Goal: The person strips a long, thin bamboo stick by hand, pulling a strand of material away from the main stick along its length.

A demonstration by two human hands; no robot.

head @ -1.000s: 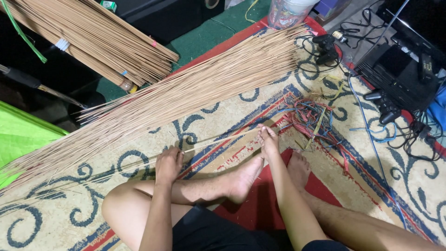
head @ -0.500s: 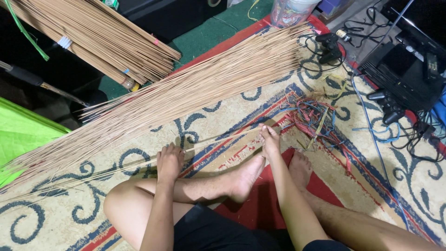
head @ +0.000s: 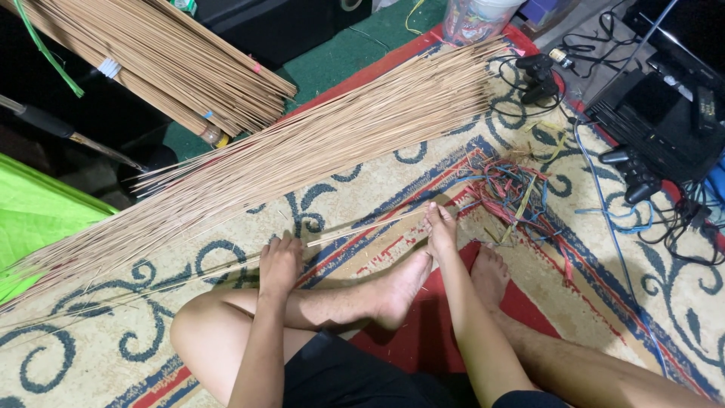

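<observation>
1. Your left hand (head: 279, 263) lies palm down on the patterned carpet (head: 377, 170), fingers bent over a few thin tan sticks (head: 362, 228). It looks like a press or a loose grasp; can't tell which.
2. Your right hand (head: 441, 227) also rests on the carpet, fingertips pinching or pressing the other end of that same small bunch. The exact grip is not clear from above.
3. The thin sticks run between both hands, lying on the carpet in a slanted line that rises toward the right. They extend leftward past the left hand.
4. You sit cross-legged. One bare foot (head: 400, 287) lies between your hands, just below the sticks, and the other foot (head: 489, 276) is just right of the right forearm.
5. A big fanned pile of sticks (head: 302, 159) lies above your hands, diagonal across the carpet, near but apart from the held bunch.
6. A second bundle of sticks (head: 166, 60), tied with bands, lies top left, off the carpet.
7. A tangle of coloured strings (head: 521, 193) sits just right of the right hand.
8. A plastic container (head: 476, 17) stands at the top edge, by the pile's far end.
9. Black game controllers (head: 630, 170) and cables are at the right, well apart from your hands.
10. A green sheet (head: 34, 219) is at the left edge.
</observation>
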